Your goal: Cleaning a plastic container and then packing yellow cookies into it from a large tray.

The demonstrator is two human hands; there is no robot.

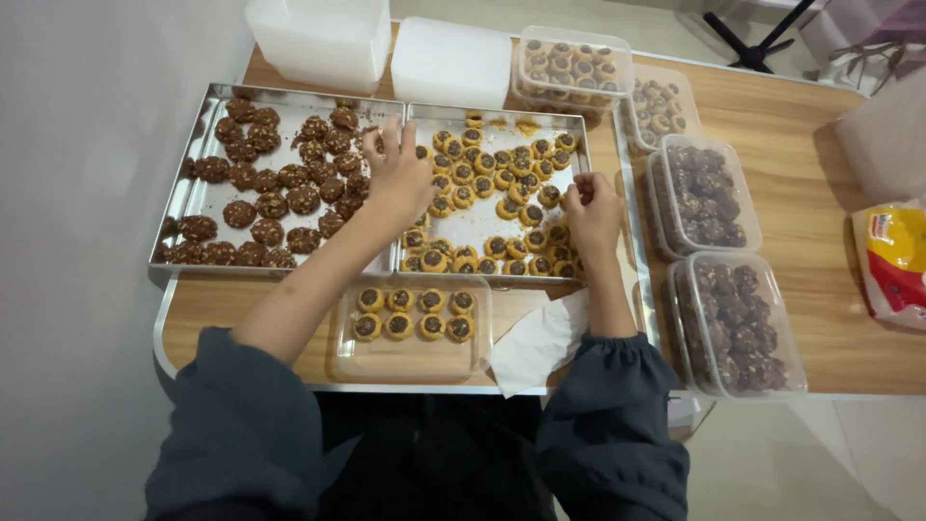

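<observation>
Wooden tabletop [820,203] with a light edge fills the view, grey wall on the left, pale floor far right. Two metal trays sit side by side at centre: left tray [207,188] holds dark chocolate cookies [275,203] scattered in loose rows, right tray [569,123] holds small yellow thumbprint cookies [497,207] with dark centres, packed thickest along its near edge. Left hand [397,178] reaches over the seam between the two trays, fingers curled down onto the yellow cookies at the right tray's left side; cannot tell whether its grip is grasping one. Right hand [590,207] hovers over the right tray's right side, fingers pinched together in a clenched grip, seemingly on a yellow cookie but the piece is hidden. Both arms wear dark sleeves [608,425] pushed up. Just near of the trays, between the forearms, a clear plastic container [410,362] holds eight yellow cookies in two rows at its far side. White tissue [535,342] lies beside it under the right forearm. Right of the trays, two clear containers of dark cookies [719,270] sit one behind the other. Far side: lidded container of yellow cookies [574,63], another partly filled one to its right, and white container stacks [449,58]. Red-and-yellow bag [897,260] at right edge.
</observation>
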